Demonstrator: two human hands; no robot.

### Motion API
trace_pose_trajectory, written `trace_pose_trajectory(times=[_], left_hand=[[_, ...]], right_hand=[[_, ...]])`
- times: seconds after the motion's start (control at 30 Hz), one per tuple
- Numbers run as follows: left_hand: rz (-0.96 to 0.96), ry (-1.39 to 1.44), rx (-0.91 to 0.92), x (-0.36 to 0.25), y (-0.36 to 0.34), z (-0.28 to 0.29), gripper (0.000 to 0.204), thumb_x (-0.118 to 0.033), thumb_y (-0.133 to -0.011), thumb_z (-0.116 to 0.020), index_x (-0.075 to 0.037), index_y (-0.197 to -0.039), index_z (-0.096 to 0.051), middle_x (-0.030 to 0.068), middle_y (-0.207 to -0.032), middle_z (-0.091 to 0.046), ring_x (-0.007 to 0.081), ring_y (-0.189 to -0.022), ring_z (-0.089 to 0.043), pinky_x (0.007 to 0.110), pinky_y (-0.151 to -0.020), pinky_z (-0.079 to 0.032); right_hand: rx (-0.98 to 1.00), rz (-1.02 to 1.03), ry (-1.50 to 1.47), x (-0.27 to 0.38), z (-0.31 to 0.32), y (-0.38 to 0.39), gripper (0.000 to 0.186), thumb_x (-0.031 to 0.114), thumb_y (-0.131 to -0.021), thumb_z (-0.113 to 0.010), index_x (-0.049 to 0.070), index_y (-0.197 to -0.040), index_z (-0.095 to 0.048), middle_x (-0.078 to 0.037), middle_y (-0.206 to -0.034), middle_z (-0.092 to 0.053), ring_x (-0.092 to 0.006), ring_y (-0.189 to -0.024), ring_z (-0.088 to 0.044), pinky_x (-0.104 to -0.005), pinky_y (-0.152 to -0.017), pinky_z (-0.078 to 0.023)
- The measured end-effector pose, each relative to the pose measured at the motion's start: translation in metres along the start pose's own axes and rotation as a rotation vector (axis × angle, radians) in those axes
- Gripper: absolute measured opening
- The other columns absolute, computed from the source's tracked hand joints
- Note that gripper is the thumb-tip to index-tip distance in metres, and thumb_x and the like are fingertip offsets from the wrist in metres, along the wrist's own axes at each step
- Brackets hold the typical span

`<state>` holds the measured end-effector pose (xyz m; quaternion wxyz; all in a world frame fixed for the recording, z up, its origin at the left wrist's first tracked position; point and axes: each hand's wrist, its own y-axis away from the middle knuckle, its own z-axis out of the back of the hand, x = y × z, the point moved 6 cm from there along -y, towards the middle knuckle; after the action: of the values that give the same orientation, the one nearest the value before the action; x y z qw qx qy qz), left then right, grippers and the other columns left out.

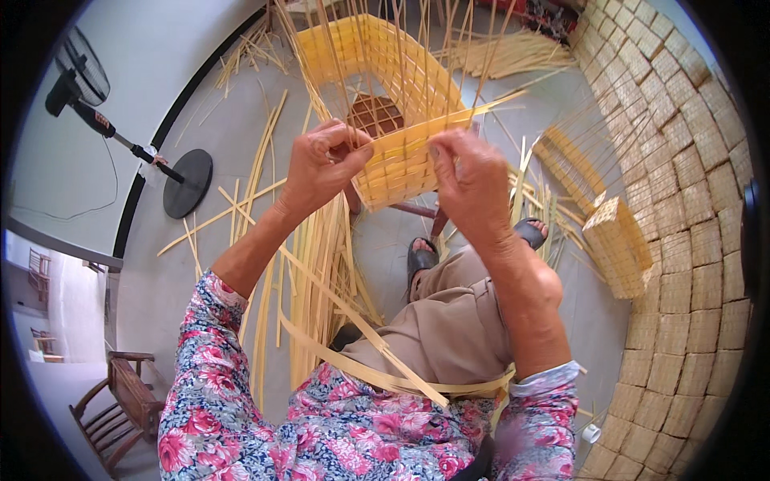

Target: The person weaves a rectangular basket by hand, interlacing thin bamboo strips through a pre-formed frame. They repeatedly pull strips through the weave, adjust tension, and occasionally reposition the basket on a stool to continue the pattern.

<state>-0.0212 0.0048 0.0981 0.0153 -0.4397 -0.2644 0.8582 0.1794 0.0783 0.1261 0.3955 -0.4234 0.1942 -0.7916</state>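
Note:
In front of me is a partly woven yellow basket (395,167) of flat bamboo-like strips, with long thin stakes standing up from its walls. My left hand (327,163) is closed at the near left corner, thumb and fingers pinching the upper edge. Along the same near wall, farther right, my right hand (472,178) pinches the top weaving strip (484,111), whose loose end sticks out to the right past the basket. Through the stakes a brown latticed patch (375,114) shows inside. Part of a dark wooden support (417,209) appears below the basket.
Loose strips (317,264) lie in a long heap at my left leg, and some cross my lap. A second staked basket (618,244) lies at right, beside tall stacks of woven pieces (682,264). A standing fan (188,183) and wooden chair (132,401) are at left.

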Motion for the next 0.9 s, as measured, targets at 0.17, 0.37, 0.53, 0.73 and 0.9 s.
trace_pose_trajectory(times=[0.17,0.37,0.53,0.73,0.9], left_hand=[[-0.056,0.09,-0.103,0.021,0.0,0.004,0.004,-0.003,-0.087,-0.072,0.001,-0.087,-0.073,-0.0011,-0.08,-0.059,0.0023,-0.067,-0.054,0.02,-0.059,-0.045],[-0.054,0.229,-0.11,0.027,0.004,0.0,0.007,-0.005,-0.088,-0.076,-0.003,-0.085,-0.07,0.0,-0.083,-0.06,0.005,-0.071,-0.053,0.023,-0.065,-0.044],[-0.08,0.254,-0.118,0.026,0.006,-0.002,0.011,-0.01,-0.087,-0.08,-0.004,-0.087,-0.071,-0.0006,-0.083,-0.059,0.0052,-0.072,-0.052,0.022,-0.064,-0.043],[-0.078,0.235,-0.084,0.025,0.003,-0.003,0.011,-0.011,-0.086,-0.08,-0.004,-0.089,-0.073,-0.0018,-0.083,-0.057,0.0053,-0.069,-0.05,0.022,-0.063,-0.042],[-0.101,0.285,-0.106,0.025,0.004,-0.003,0.01,-0.009,-0.084,-0.081,-0.004,-0.088,-0.074,-0.0025,-0.08,-0.055,0.005,-0.065,-0.049,0.022,-0.06,-0.04]], right_hand=[[0.097,-0.89,-1.076,-0.07,-0.057,0.012,0.02,0.011,-0.102,-0.052,0.005,-0.119,-0.061,-0.014,-0.11,-0.072,-0.0244,-0.093,-0.07,-0.0351,-0.088,-0.054],[-0.032,-0.876,-1.628,-0.064,-0.046,-0.005,0.016,0.014,-0.104,-0.054,0.005,-0.117,-0.057,-0.013,-0.109,-0.07,-0.0217,-0.093,-0.069,-0.0355,-0.085,-0.059],[0.284,-0.665,-1.494,-0.038,-0.052,-0.019,0.026,0.017,-0.102,-0.061,0.005,-0.125,-0.063,-0.011,-0.107,-0.073,-0.0176,-0.087,-0.069,-0.0301,-0.078,-0.058],[0.4,-0.236,-1.025,0.016,-0.037,-0.035,0.038,0.025,-0.095,-0.073,0.003,-0.125,-0.066,-0.004,-0.118,-0.064,-0.012,-0.096,-0.057,-0.0267,-0.09,-0.047],[0.383,-0.237,-0.78,-0.001,-0.031,-0.027,0.024,0.027,-0.098,-0.07,0.003,-0.097,-0.064,0.0,-0.094,-0.057,-0.0106,-0.09,-0.056,-0.0247,-0.082,-0.045]])
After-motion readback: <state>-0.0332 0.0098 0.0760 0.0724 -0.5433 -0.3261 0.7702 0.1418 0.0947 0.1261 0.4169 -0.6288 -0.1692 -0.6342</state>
